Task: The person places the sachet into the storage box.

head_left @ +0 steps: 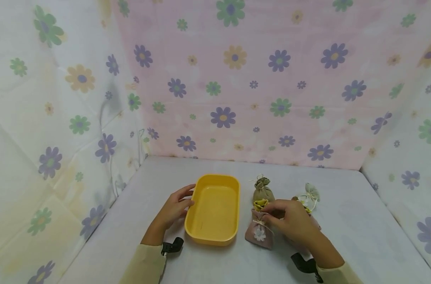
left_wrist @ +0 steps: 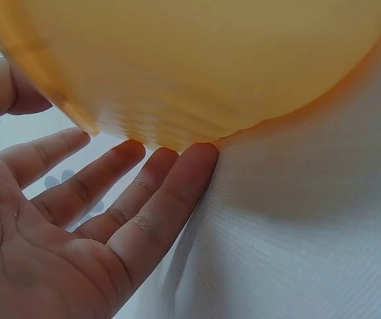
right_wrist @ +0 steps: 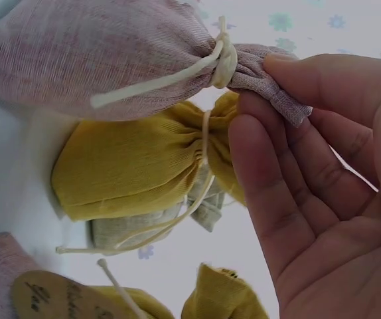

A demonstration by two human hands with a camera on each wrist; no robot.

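A yellow tray (head_left: 216,209) lies on the table, and my left hand (head_left: 174,208) rests its fingers against the tray's left side. In the left wrist view the extended fingers (left_wrist: 177,179) touch the tray's wall (left_wrist: 197,80). To the tray's right, my right hand (head_left: 293,221) pinches the gathered neck of a pink pouch (head_left: 259,234) with a white flower. The right wrist view has thumb and fingers (right_wrist: 323,133) on the cloth above the cord of that pouch (right_wrist: 104,60). A mustard pouch (right_wrist: 131,166) is right beside it.
Behind the pink pouch is an olive-green pouch (head_left: 263,191). Further right, a pale green pouch (head_left: 312,194) lies among others partly covered by my right hand. A brown tag (right_wrist: 58,296) with writing shows low in the right wrist view. Flowered cloth (head_left: 222,79) hangs around the table.
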